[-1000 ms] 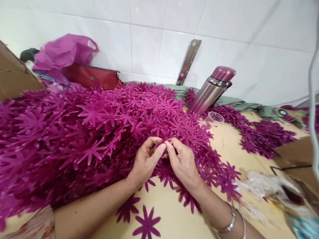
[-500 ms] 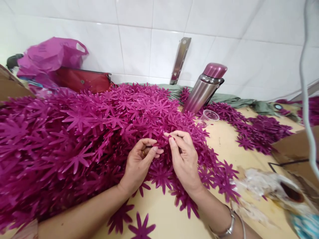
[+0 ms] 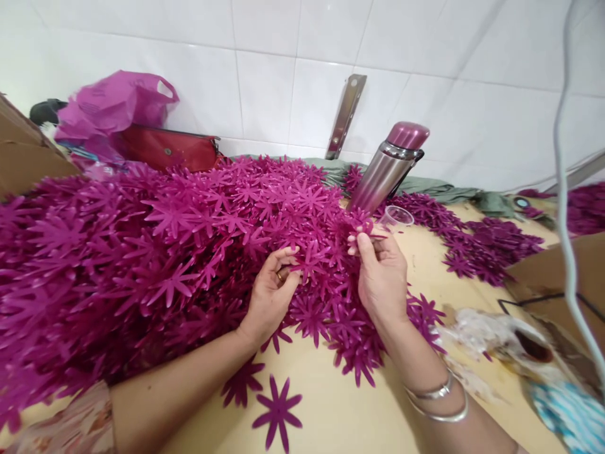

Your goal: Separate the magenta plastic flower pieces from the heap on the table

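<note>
A big heap of magenta flower-shaped cutouts, each with several narrow petals, spreads in front of me. My left hand is at the heap's near right side, thumb and fingers pinched on a petal of one flower cutout. My right hand is raised over the heap's right edge, its thumb and fingertips closed on another magenta flower cutout, mostly covered by the fingers. Below the hands, a single flower cutout lies flat on the yellowish tabletop.
A steel and purple thermos leans behind the heap, beside a clear plastic cup. More flowers lie at right, near a cardboard box and crumpled plastic. A red purse and pink bag sit back left.
My hands have moved apart; the right one went right and up with a flower cutout in its fingers. The left hand now pinches a flower at its petal. The view has shifted slightly.
</note>
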The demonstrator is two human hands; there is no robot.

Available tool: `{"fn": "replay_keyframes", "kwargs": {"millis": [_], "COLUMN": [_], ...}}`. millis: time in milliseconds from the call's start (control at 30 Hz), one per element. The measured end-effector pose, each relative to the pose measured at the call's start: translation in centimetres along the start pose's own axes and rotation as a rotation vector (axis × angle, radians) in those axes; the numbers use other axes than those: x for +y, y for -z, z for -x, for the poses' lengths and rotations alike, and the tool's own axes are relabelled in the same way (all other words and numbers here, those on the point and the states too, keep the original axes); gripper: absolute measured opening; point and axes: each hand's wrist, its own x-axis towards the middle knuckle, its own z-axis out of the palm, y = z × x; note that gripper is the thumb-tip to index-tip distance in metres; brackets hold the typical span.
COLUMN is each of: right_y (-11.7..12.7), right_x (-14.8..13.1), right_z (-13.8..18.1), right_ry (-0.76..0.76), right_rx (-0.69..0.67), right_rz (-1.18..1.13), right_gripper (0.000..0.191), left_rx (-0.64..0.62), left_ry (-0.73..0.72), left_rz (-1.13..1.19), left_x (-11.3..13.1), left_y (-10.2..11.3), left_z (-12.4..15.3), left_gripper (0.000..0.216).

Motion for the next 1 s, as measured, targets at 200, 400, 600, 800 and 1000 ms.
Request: {"fn": "replay_keyframes", "kwargs": {"millis": [200,400,600,800,1000], "right_y": [-0.1,0.3,0.7,0.6,0.5], "right_x": [-1.4,-1.5,-0.9,-1.1,-1.8], "right_z": [0.9,1.0,0.8,0.9,0.5], "right_ry": [0.092,0.102,0.169,0.167,0.075], "right_rx": [-0.162,-0.216,-0.238,-0.206,-0.203], "right_rz": [0.25,0.414,0.44,0.399,0.27], "right_gripper": [0.022,0.014,0.031,0.011,0.023], "left_rx": [-0.077,-0.255,-0.21,-0.111,-0.049], "left_ry": [-0.065,-0.37,-0.375,-0.243,-0.091], "left_rz": [-0.024,-0.277,-0.237,-0.177,-0.031], "left_x": [0.5,2.0,1.6,2.7,6.7], "left_y": [0.0,0.3,0.2,-0.3,-1.4], "left_z": [0.3,2.0,2.3,2.1,1.1], "left_gripper": [0.03,0.038,0.037,0.033,0.03]}}
